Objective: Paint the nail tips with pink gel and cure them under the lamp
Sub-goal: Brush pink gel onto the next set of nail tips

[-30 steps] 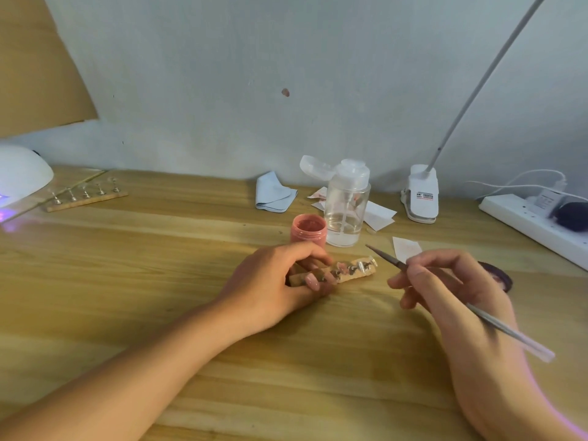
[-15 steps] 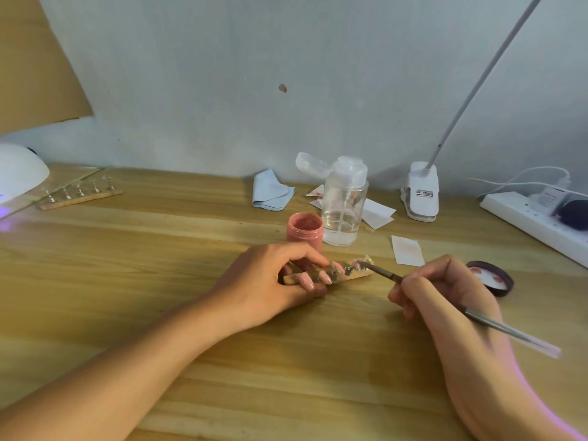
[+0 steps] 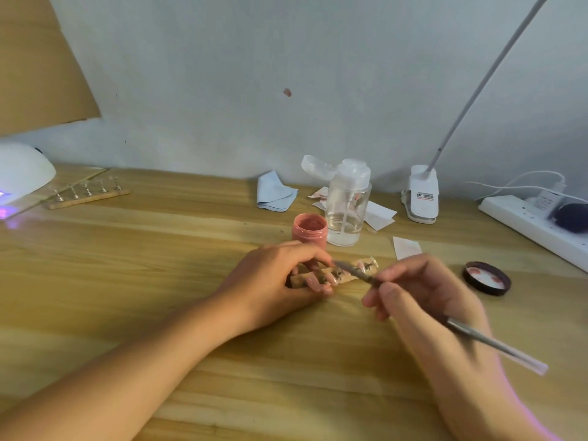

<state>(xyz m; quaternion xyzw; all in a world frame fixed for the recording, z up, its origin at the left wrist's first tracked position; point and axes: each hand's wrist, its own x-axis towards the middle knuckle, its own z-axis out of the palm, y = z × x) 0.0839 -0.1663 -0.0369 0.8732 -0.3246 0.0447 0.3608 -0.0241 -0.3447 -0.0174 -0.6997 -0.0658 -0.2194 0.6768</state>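
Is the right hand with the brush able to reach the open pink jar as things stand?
Probably yes. The pink jar stands open just behind the left hand, and the right hand holds the brush nearby. Only the clear bottle beside the jar narrows the way.

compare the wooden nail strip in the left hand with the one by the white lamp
The held wooden strip is gripped by the left hand; the far wooden strip lies untouched beside the white lamp. The held one carries pink tips; the far one shows none. Both bear small stands.
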